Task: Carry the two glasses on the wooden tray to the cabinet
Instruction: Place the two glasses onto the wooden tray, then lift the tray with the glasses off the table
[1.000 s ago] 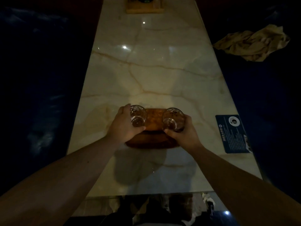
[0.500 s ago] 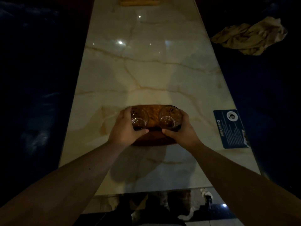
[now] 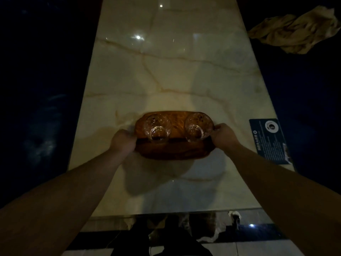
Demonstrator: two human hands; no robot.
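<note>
Tray (image 3: 173, 148) sits crosswise on the counter (image 3: 166, 74), long axis running left to right, dead centre between both arms. Left hand (image 3: 123, 141) curls around its left end, right hand (image 3: 224, 134) clamps the right end. Two glasses (image 3: 157, 129) (image 3: 197, 127) stand upright side by side on it. Lift looks imminent, and it must stay level!

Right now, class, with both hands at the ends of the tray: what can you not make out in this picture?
- The cabinet: not in the head view at all.
- Left hand and right hand fingers: curled under the wooden tray, so hidden.
- Print on the blue card: too small and dim.
- Whether the glasses hold liquid: too dark to tell.
</note>
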